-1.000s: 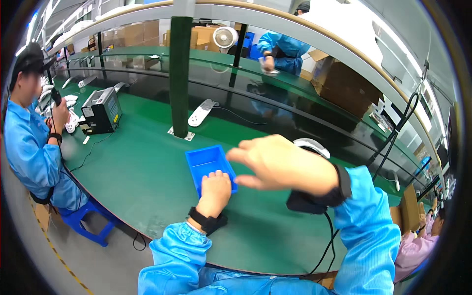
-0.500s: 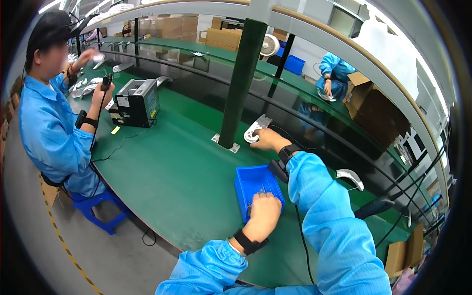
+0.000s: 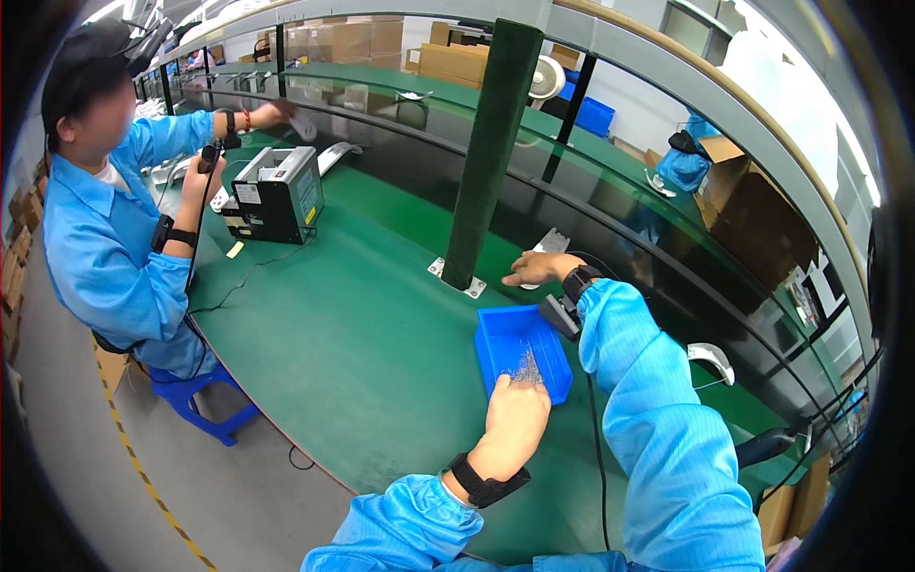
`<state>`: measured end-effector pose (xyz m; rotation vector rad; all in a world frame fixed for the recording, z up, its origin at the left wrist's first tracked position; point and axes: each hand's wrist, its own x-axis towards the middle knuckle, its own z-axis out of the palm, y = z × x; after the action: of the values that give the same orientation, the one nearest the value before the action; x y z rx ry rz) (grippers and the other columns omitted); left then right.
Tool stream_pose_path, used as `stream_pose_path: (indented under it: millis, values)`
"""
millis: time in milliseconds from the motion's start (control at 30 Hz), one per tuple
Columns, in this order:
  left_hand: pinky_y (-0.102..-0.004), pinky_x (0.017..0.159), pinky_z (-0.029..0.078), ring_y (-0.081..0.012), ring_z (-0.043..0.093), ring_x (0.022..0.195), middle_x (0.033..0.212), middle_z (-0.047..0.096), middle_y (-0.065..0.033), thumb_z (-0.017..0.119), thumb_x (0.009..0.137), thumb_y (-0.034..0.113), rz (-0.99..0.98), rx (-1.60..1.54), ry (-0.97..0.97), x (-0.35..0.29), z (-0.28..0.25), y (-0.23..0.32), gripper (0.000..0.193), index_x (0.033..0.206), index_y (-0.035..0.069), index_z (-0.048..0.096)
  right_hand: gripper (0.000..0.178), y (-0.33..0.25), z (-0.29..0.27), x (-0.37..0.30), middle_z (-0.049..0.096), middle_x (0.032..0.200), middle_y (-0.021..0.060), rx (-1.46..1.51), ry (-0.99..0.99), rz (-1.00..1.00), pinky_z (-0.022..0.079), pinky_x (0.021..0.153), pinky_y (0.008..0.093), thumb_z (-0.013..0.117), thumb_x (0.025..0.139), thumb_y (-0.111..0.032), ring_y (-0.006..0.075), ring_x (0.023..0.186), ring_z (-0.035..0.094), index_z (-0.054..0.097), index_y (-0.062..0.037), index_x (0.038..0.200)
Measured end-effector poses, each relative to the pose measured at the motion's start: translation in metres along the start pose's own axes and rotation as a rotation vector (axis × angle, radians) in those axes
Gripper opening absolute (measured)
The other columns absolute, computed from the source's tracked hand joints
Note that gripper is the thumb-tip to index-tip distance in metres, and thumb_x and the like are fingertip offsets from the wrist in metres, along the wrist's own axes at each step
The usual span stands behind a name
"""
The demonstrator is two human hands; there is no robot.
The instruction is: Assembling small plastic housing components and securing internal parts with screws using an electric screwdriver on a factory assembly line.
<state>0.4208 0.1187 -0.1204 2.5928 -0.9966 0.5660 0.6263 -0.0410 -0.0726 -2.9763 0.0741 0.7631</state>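
The person's left hand (image 3: 518, 429) came over the near wall of a blue bin (image 3: 508, 336), its fingers bent narrowly down towards a small heap of thin metal pieces (image 3: 525, 368) inside. The heap lay just ahead of the knuckles, right against the fingertips from what I saw, though I could not tell whether any piece was pinched between them.

Beyond the bin, the right hand (image 3: 541, 269) stretched out over a white device (image 3: 553, 241), palm down, fingers loosely extended to the left. The device lay directly beneath and just past that hand, its far end poking out behind the knuckles (the hand hid most of the rest, so I couldn't say whether it was gripped). It sat on the green surface (image 3: 353, 353), a little to the right of the foot of a green post (image 3: 484, 162).

A white curved part (image 3: 713, 360) lay farther right, beyond the right sleeve. Over on the left, a co-worker (image 3: 124, 248) in blue sat near a black-and-grey machine (image 3: 272, 200).
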Motion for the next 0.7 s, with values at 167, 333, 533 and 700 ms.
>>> stream_pose_path:
  millis: [167, 333, 533, 700]
  values:
    - [-0.0321, 0.060, 0.040, -0.0217, 0.059, 0.054, 0.056, 0.058, -0.0084, 0.056, 0.061, 0.007, 0.097, -0.150, -0.133, -0.006, -0.020, -0.006, 0.005, 0.057, 0.010, 0.057, 0.047, 0.028, -0.003, -0.027, 0.056, 0.113, 0.0144, -0.028, 0.129, -0.129, 0.043, 0.086, 0.0412, 0.062, 0.075, -0.040, 0.0310, 0.104, 0.053, 0.060, -0.0060, 0.108]
    - [-0.0344, 0.058, 0.043, -0.0244, 0.060, 0.053, 0.056, 0.058, -0.0098, 0.056, 0.060, 0.006, 0.148, -0.194, -0.211, -0.011, -0.025, 0.002, 0.005, 0.058, 0.010, 0.057, 0.037, 0.065, 0.025, -0.016, 0.054, 0.104, 0.0156, 0.034, 0.498, -0.124, 0.046, 0.079, 0.0414, 0.064, 0.072, -0.038, 0.0330, 0.095, 0.054, 0.061, -0.0076, 0.093]
    - [-0.0345, 0.065, 0.042, -0.0207, 0.059, 0.069, 0.069, 0.059, -0.0060, 0.056, 0.066, 0.010, 0.045, -0.046, -0.142, -0.005, -0.012, -0.008, 0.004, 0.068, 0.008, 0.059, 0.076, 0.049, 0.054, -0.020, 0.047, 0.109, 0.0229, 0.260, 0.630, 0.378, 0.046, 0.081, 0.0409, 0.068, 0.066, -0.048, 0.0365, 0.099, 0.053, 0.035, -0.0022, 0.117]
    - [-0.0333, 0.065, 0.040, -0.0204, 0.059, 0.067, 0.069, 0.059, -0.0055, 0.054, 0.069, 0.009, 0.031, 0.007, -0.112, 0.002, -0.008, -0.014, 0.004, 0.069, 0.008, 0.057, 0.072, 0.050, 0.059, -0.008, 0.046, 0.111, 0.0228, 0.389, 0.622, 0.247, 0.045, 0.084, 0.0413, 0.066, 0.068, -0.030, 0.0373, 0.101, 0.052, 0.027, -0.0033, 0.123]
